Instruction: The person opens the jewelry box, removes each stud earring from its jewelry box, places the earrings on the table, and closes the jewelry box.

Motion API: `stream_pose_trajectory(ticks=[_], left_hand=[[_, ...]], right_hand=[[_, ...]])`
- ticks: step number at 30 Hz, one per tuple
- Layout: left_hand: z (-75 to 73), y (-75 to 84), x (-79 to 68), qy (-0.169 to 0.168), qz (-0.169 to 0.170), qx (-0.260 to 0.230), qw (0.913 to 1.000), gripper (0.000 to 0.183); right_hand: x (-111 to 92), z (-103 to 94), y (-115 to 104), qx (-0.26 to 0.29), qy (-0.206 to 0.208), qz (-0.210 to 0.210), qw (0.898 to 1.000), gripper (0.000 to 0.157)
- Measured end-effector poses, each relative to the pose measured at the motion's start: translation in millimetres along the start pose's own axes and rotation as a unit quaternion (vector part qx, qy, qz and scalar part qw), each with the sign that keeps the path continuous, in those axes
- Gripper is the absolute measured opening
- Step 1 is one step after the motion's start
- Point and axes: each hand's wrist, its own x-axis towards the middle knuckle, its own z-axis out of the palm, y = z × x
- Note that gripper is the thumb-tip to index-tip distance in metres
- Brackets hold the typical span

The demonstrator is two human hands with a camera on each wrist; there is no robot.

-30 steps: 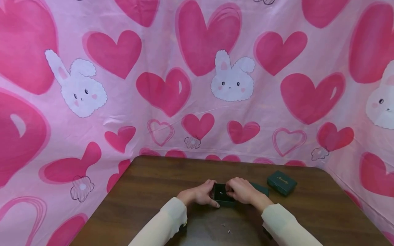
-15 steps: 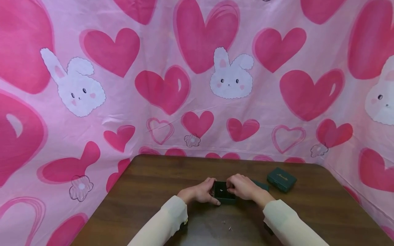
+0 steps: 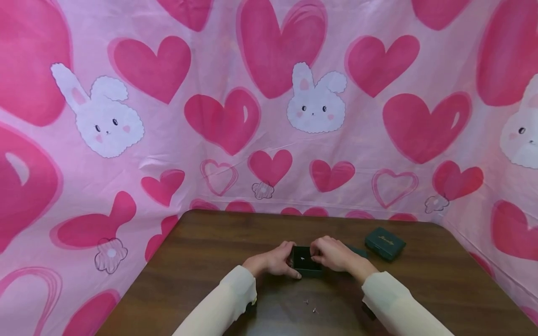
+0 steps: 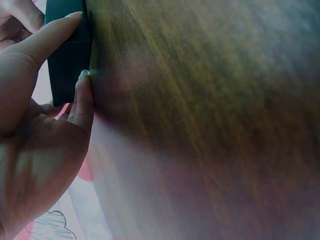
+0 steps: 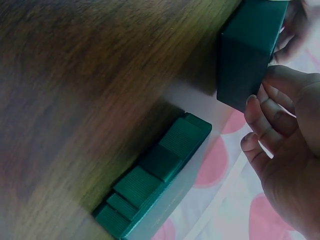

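Observation:
An uncovered dark green jewelry box (image 3: 307, 270) with a black insert sits on the table, a small shiny piece of jewelry (image 3: 302, 258) at its middle. My left hand (image 3: 275, 261) grips the box's left end, thumb along the near side. From the right, my right hand (image 3: 329, 254) reaches over the opposite rim with bent fingers. In the right wrist view its thumb and fingertips (image 5: 251, 101) are close at the box's edge and corner; I cannot tell whether they pinch something small. Two tiny shiny pieces, apparently stud earrings (image 3: 315, 310), lie on the table nearer me.
A closed green box (image 3: 384, 243) with gold lettering lies at the back right. Another green piece (image 3: 358, 252), partly hidden by my right hand, lies between it and the uncovered box. The right wrist view shows a ribbed green bow (image 5: 140, 185). Pink heart-patterned cloth (image 3: 269, 116) surrounds the brown table (image 3: 235, 233).
The head view tilts slightly, so the scene sits a little higher in it. Both hands stay at the uncovered box, the right one's fingers shifting only slightly.

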Motion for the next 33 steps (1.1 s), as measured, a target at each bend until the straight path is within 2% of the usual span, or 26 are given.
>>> stream_pose_trajectory(ticks=[8, 18, 26, 33], left_hand=[[2.1, -2.0, -1.4, -0.006, 0.007, -0.003, 1.0000, 0.065], [2.8, -4.8, -5.8, -0.003, 0.006, 0.009, 0.9999, 0.066], [3.0, -1.5, -4.6, -0.002, 0.011, 0.014, 0.9998, 0.069], [1.9, -0.1, -6.8, 0.000, 0.006, 0.010, 0.9999, 0.069]], right_hand=[[-3.9, -1.5, -4.3, 0.010, -0.011, 0.016, 1.000, 0.008], [-9.1, -2.0, -11.8, 0.011, 0.005, 0.002, 1.000, 0.009], [-19.5, -4.9, -13.6, 0.027, -0.005, 0.013, 1.000, 0.005], [-26.1, -7.2, -19.6, 0.030, 0.003, -0.017, 0.999, 0.004]])
